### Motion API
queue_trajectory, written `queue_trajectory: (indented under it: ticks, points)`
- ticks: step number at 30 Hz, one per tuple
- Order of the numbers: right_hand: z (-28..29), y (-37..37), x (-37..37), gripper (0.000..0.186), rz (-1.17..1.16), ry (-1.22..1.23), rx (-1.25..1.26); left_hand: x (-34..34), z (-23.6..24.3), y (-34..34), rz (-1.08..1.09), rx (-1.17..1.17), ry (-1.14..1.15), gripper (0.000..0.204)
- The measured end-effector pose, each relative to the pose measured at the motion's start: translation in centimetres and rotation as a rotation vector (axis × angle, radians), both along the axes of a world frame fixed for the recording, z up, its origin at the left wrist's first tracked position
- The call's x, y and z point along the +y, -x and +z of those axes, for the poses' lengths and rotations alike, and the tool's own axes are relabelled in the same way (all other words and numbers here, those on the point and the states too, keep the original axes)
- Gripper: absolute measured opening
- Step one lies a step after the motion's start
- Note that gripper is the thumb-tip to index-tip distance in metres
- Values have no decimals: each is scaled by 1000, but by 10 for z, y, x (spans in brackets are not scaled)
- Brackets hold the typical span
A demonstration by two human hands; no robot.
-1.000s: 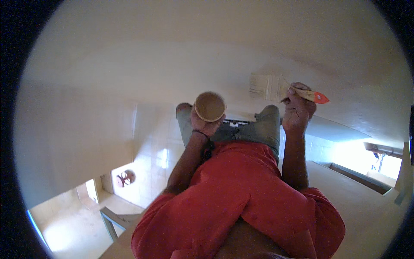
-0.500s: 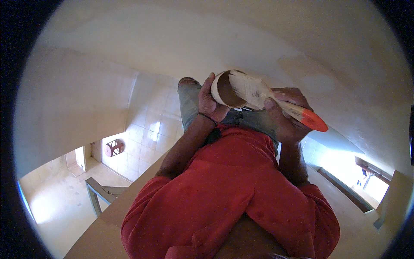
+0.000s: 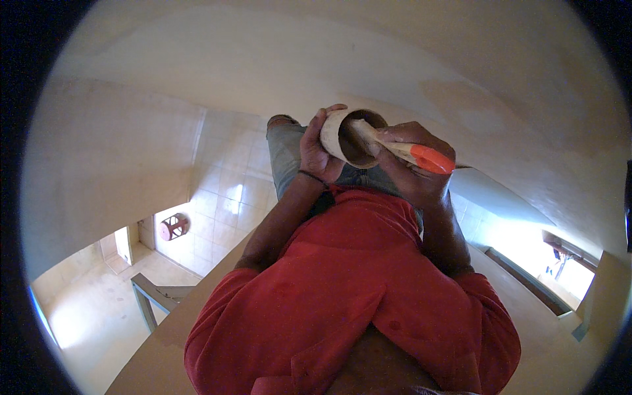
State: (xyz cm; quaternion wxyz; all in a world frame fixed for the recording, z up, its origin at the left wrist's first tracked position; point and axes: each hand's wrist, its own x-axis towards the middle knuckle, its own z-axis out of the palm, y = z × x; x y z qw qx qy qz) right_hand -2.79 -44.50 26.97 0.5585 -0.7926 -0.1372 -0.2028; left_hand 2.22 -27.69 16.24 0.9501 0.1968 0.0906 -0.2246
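Observation:
My left hand point(image 3: 318, 148) is wrapped round a pale, round cup-like container point(image 3: 334, 136), tilted with its open mouth toward the right. A paintbrush point(image 3: 401, 151) with a wooden handle and an orange-red end is gripped in my right hand point(image 3: 416, 150). The brush's head reaches inside the container, so its bristle tips are partly hidden. Inside, the container looks brownish; I cannot make out how much it holds.
A pale wall point(image 3: 276, 52) with darker patches curves across the far side. Down on the left stand a small reddish stool point(image 3: 174, 226) on a tiled floor point(image 3: 227, 187) and a grey-green frame point(image 3: 155, 296). A bright window opening point(image 3: 569, 280) lies at right.
My right hand has moved left and pushed the paintbrush's head into the container; before, the wide bristles lay across its rim. The container has turned slightly in my left hand.

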Motion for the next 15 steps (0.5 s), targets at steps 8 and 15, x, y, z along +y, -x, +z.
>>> queue_trajectory:
  ticks: [8, 15]
  points:
    - [-14, -5, 1, 23, 59, 131, -65, -4, 4, 0, -16, 10, 16, 45]
    - [-14, -3, 1, 19, -24, 83, 52, -1, 1, 0, -30, 12, 19, 44]
